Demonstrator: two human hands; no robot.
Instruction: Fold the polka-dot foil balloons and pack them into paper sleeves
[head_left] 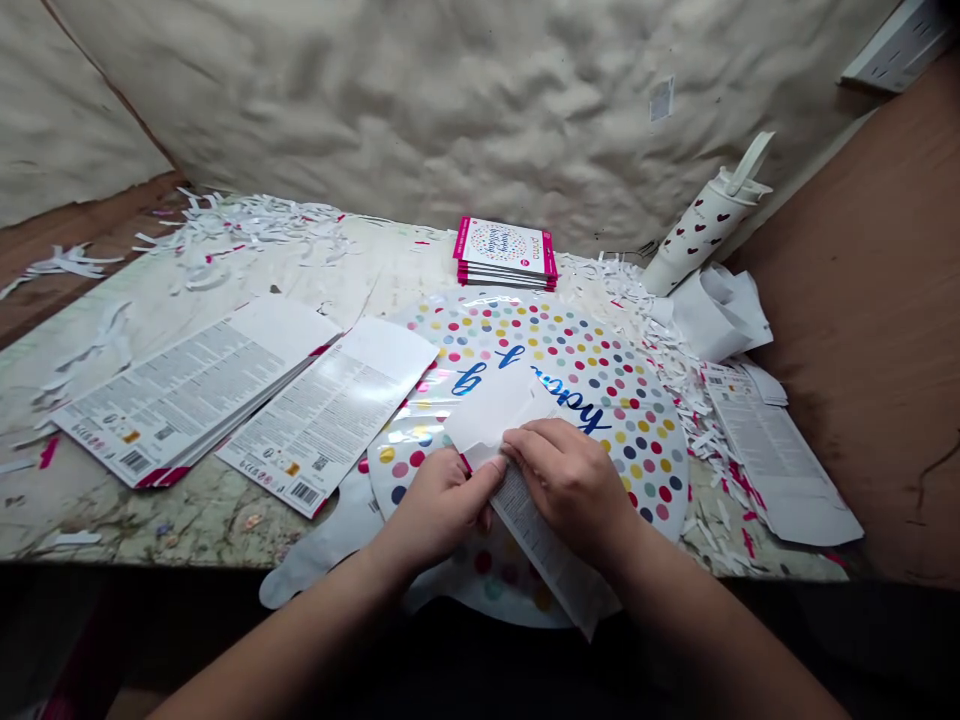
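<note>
packets [202, 370] lie stacked at left; near the middle, my left fingers [482, 487] are clamped on one printed packet [529, 525], over a dotted balloon [525, 335]; my right fingers [531, 447] pinch it too, and tugging hard could tear its flap.

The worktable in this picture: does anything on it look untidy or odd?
Yes. White paper strips lie scattered at the far left and along the right side, like uncollected offcuts. By the tumbler, a white sheet is curled, unlike the flat printed sleeves at left. The dotted balloon overhangs the near edge of the worktable.
</note>
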